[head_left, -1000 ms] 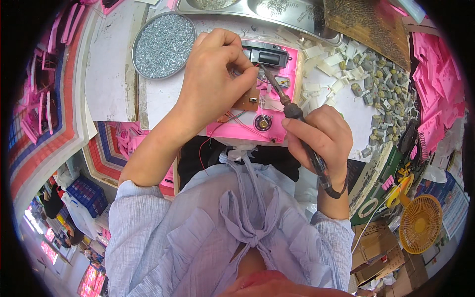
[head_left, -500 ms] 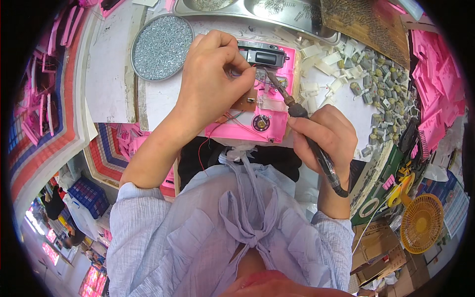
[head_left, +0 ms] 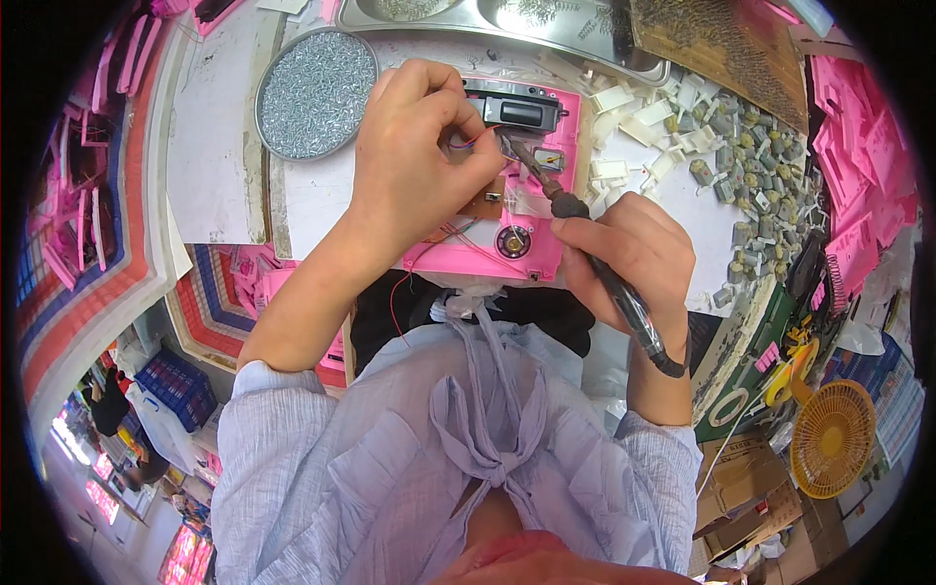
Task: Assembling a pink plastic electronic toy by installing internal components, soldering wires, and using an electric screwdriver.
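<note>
A pink plastic housing (head_left: 453, 259) lies on the table in front of me. Along its far side sits a black slotted part (head_left: 520, 113), and a small round speaker-like disc (head_left: 513, 241) is at its near side. My left hand (head_left: 419, 146) reaches over the housing, thumb and forefinger pinching a thin red wire (head_left: 490, 130). In my right hand (head_left: 639, 255) is a soldering iron (head_left: 616, 291), its tip just right of the left fingertips and near the black part. A brown circuit board (head_left: 483, 205) is partly hidden below the left hand.
A round tray of small silvery screws (head_left: 317, 93) stands at the left. Small motors (head_left: 746, 185) and white plastic parts (head_left: 643, 127) are strewn to the right. A steel tray (head_left: 575, 34) spans the back. Pink parts (head_left: 858, 146) pile up far right, above a yellow fan (head_left: 831, 439).
The soldering iron and my right hand have moved left and slightly away from me, bringing the tip closer to the black part. My left hand has shifted slightly left, still pinching.
</note>
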A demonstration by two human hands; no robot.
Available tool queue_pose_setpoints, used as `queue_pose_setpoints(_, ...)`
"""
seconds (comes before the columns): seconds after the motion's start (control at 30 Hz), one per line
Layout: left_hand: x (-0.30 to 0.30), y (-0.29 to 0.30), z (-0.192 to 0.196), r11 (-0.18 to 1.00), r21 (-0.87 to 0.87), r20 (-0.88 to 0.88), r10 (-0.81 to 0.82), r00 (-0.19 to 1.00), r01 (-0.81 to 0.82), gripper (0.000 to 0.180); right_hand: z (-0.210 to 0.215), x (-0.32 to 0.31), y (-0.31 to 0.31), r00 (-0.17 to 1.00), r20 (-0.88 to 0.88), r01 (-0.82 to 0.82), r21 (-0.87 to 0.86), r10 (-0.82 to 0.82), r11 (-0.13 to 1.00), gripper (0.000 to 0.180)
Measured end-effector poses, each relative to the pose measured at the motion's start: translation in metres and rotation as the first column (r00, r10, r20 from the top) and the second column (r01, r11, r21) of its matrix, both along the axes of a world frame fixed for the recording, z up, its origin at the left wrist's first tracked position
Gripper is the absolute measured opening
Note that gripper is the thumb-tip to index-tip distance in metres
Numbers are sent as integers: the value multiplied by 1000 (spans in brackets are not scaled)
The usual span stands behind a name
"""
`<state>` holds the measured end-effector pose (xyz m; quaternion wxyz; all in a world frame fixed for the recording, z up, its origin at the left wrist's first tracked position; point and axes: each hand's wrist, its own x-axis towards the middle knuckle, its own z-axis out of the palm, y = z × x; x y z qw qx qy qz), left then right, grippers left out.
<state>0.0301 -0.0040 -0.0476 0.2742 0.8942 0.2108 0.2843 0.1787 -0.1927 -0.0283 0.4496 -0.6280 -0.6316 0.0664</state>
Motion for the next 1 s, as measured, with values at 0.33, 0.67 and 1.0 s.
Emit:
queue_pose_setpoints(0.33,1,-1,-4,1000,25,30,7,1000,-7,13,0,1,2,1000,0,9,2,-9,1000,36)
queue_pose_setpoints(0.67,1,-2,-4,999,41,30,8,1000,-9,14,2,1,3,1000,1,1,1,-1,1000,36)
queue_pose_setpoints(1.0,1,-2,-6,998,59,29,13,999,-14,15,-2,1,3,1000,1,0,28,0,1000,40)
